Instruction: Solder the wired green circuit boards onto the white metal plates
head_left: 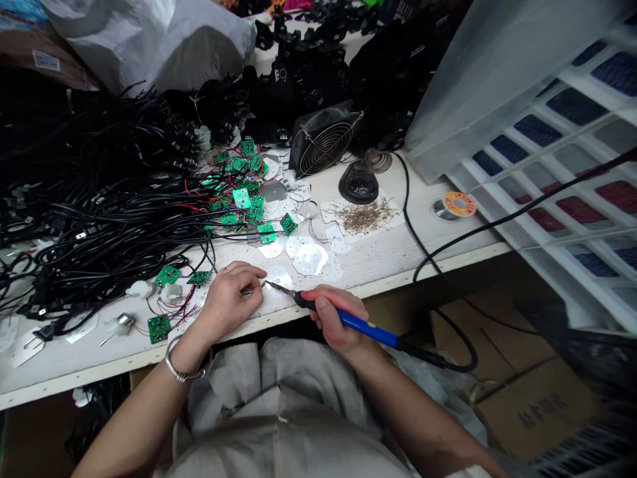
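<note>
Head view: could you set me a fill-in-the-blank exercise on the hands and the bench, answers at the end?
The right hand holds a soldering iron whose handle is black and ____.
The metal bracelet is on the person's ____ wrist.
In this view, the solder spool sits to the ____ of the fan.
The circuit boards among the cables are mostly ____ in colour.
Missing words: blue; left; right; green.
</note>
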The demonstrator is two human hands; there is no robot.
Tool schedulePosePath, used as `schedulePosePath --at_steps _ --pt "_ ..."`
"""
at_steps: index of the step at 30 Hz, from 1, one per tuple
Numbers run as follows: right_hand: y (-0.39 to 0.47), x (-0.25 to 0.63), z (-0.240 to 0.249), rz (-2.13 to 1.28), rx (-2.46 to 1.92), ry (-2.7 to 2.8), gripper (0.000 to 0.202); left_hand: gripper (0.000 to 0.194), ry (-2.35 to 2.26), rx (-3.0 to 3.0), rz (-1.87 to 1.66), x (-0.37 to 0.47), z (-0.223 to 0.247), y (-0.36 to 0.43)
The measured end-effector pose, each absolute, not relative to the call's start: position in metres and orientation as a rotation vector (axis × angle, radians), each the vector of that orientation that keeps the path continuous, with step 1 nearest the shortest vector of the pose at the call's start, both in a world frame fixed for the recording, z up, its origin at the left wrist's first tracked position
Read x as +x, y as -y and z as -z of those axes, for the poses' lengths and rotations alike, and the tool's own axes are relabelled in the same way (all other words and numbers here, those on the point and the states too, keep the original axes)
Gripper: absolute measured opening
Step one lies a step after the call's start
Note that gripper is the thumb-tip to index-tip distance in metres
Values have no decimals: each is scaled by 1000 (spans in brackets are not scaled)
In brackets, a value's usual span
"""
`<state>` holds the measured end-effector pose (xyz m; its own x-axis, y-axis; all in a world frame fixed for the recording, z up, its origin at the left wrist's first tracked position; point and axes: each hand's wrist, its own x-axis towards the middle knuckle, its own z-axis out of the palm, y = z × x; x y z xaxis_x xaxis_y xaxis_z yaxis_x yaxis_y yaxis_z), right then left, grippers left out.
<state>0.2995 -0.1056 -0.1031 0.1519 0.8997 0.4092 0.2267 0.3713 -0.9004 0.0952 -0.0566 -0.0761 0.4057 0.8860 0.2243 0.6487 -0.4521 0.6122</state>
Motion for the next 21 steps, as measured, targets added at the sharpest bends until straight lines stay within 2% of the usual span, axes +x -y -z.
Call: schedulePosePath --at_steps 12,15,21 --pt "109 300 107 -782 -1140 1179 27 14 -1299 2248 -744 95 76 56" --pt "106 296 102 -630 -1040 1381 20 14 -1292 2255 -744 95 74 56" --pt "99 286 111 -253 -1017 1846 22 11 -1426 2355 -702 91 73 62"
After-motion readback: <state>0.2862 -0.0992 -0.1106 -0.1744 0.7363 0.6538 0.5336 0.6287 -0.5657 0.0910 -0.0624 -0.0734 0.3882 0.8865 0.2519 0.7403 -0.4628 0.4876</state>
